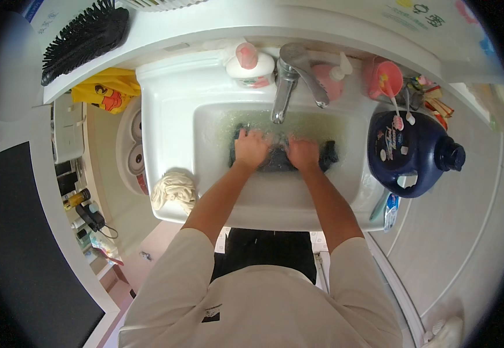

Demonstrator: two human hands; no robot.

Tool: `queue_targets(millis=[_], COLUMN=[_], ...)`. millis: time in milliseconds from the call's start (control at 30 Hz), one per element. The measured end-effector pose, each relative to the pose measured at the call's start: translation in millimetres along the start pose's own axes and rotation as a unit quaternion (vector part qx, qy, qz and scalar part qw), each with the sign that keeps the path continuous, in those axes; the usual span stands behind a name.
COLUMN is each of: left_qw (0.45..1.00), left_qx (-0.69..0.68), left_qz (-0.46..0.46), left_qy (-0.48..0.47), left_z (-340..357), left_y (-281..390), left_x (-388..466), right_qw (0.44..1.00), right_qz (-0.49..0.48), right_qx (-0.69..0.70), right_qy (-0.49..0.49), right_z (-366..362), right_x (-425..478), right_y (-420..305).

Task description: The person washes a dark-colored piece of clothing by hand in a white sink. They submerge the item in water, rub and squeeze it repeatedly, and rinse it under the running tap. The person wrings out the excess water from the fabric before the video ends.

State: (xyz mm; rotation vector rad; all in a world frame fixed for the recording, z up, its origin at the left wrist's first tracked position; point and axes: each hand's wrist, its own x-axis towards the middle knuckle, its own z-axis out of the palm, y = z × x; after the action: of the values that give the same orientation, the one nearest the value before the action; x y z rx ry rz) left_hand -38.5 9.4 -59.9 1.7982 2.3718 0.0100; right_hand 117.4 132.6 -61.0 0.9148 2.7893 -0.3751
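Observation:
A dark wet cloth (273, 162) lies in cloudy, yellowish water inside the white sink basin (278, 198). My left hand (252, 148) grips its left part, with the knuckles above the water. On the cloth's right part, my right hand (302, 152) is closed, its fingertips hidden by water and fabric. A small gap separates the two hands. The chrome faucet (283, 95) reaches over the basin just beyond them. On the sink's front left corner sits a crumpled cream cloth (174, 191), apart from my left forearm.
Pump bottles, one white (250, 71) and one pink (328, 80), flank the faucet. A pink cup (384, 78) with toothbrushes stands back right, beside a large dark blue detergent jug (408, 152). Toothpaste (391, 211) lies near the right rim. A black brush (86, 41) rests on the upper shelf.

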Motion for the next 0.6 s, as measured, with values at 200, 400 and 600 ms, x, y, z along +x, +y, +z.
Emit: queue_targets(millis=[200,400,600], left_qw=[0.989,0.977,0.987], left_qx=[-0.132,-0.182,-0.153], left_qz=[0.058,0.096,0.056], left_qy=[0.028,0.052,0.003], left_z=[-26.3,-58.0,-88.1], left_y=[-20.7,-19.3,5.7], left_x=[0.9,-28.9,-62.8], right_qw=[0.995,0.988,0.982], right_qz=[-0.038,-0.105,-0.119], right_qx=[0.091,0.113,0.141], right_qy=[0.004,0.01,0.036], right_z=[-15.9,-53.1,-70.6], right_x=[-6.1,-50.4,-89.1], right_y=[10.6,25.4,26.9])
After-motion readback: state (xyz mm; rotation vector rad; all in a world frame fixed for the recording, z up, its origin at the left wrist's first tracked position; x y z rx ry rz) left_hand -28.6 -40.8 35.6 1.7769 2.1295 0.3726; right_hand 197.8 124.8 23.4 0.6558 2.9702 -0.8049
